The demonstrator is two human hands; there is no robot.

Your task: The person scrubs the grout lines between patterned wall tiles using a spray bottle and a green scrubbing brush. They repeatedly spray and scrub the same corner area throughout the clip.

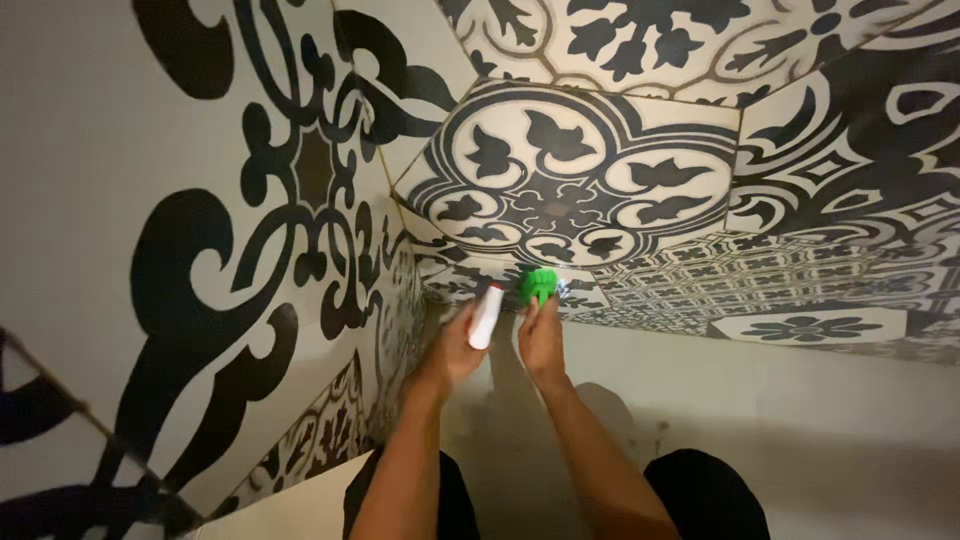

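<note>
Low in the corner, where patterned wall tiles (570, 170) meet the pale floor (800, 400):

- Left hand (455, 345): closed around a white cylindrical bottle or tube (486, 317). Long axis runs near-to-far, tilted slightly right; the far end, with a reddish tip, points toward the base of the wall.
- Right hand (541, 335): fingers closed on a small green scrubber-like item (541, 285), pressed against or just beside the lowest tile row; contact cannot be told for certain.
- Both items lie close together, near the wall-floor joint, centre of scene.
- Progress, as judged: work appears under way at this spot only; no foam, wet streak or cleaned patch is discernible, so what is done and what is left cannot be told.
- Dark-clad knees (700, 490): at near edge.
</note>
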